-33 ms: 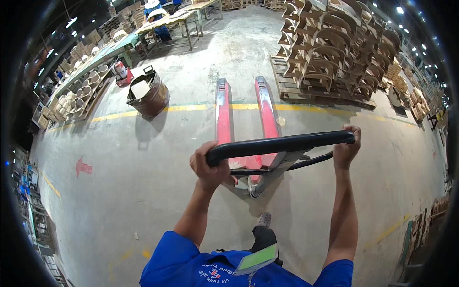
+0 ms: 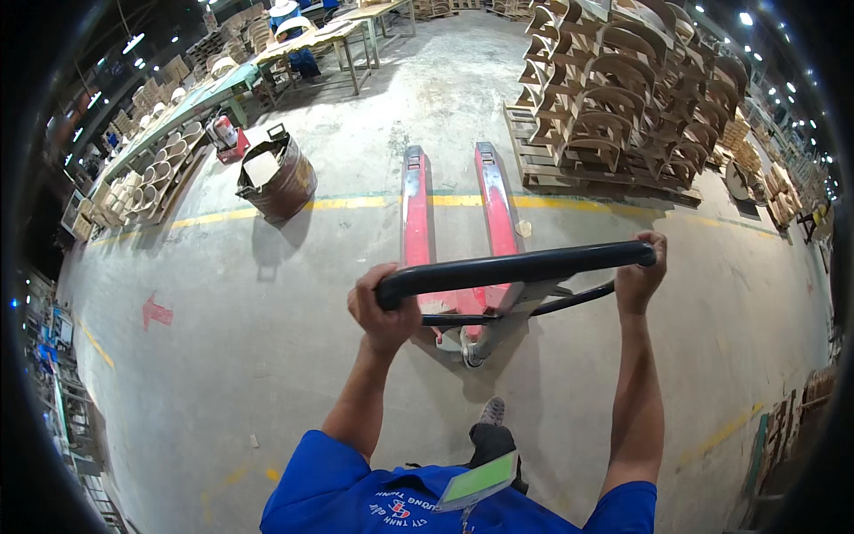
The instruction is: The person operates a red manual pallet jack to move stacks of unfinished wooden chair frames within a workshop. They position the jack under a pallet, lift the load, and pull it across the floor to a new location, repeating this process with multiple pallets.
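Observation:
A pallet jack (image 2: pixel 414 233) with two red forks stands on the concrete floor in front of me, its forks pointing away. Its black loop handle (image 2: pixel 516 266) is tilted toward me, the right end a little higher in the picture. My left hand (image 2: pixel 382 307) is closed around the handle's left end. Around the right end, my right hand (image 2: pixel 640 276) is closed too. Nothing lies on the forks. The small wheel (image 2: pixel 473 352) at the jack's base shows below the handle.
Ahead on the right, a wooden pallet (image 2: pixel 569 178) bears a tall stack of curved wooden pieces (image 2: pixel 614 98). A rusty drum (image 2: pixel 283 185) stands ahead on the left, near a red crate (image 2: pixel 229 147). Worktables (image 2: pixel 307 40) with a person (image 2: pixel 302 58) are farther back. A yellow line (image 2: pixel 356 202) crosses the floor.
The handle and both my hands have shifted slightly to the left. The forks look almost unmoved, and both hands keep their hold.

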`<state>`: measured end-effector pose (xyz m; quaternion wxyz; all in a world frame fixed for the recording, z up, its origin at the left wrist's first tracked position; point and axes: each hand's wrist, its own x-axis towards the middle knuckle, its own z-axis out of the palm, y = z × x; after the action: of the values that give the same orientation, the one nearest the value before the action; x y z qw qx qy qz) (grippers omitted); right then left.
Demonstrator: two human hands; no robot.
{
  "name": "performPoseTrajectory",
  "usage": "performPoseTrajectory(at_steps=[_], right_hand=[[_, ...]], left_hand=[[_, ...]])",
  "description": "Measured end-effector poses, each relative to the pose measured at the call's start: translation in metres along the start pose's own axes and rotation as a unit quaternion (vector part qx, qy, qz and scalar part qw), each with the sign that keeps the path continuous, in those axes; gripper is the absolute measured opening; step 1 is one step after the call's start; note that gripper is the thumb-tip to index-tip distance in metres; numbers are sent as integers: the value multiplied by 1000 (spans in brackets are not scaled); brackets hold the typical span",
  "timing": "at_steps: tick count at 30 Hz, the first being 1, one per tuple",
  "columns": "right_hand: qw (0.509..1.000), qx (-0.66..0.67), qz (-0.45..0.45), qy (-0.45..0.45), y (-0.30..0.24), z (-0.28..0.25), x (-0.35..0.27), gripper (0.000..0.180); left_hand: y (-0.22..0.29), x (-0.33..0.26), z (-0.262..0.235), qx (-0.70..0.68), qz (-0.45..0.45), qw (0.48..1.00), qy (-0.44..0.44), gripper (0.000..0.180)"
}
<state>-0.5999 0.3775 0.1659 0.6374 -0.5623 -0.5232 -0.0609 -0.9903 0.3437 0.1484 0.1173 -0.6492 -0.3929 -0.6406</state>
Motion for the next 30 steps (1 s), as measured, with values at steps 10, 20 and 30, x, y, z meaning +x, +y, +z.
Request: performPoseTrajectory(at_steps=[10,20,30], right_hand=[[988,133,43,-64,57,228,109,19],[987,141,40,-61,115,453,221,23],[995,51,71,-55,202,674,362,13]], left_hand=[[-180,85,123,19,-99,992,76,20],[-378,190,260,8,-122,990,76,22],[-572,303,423,15,-110,994,15,26]])
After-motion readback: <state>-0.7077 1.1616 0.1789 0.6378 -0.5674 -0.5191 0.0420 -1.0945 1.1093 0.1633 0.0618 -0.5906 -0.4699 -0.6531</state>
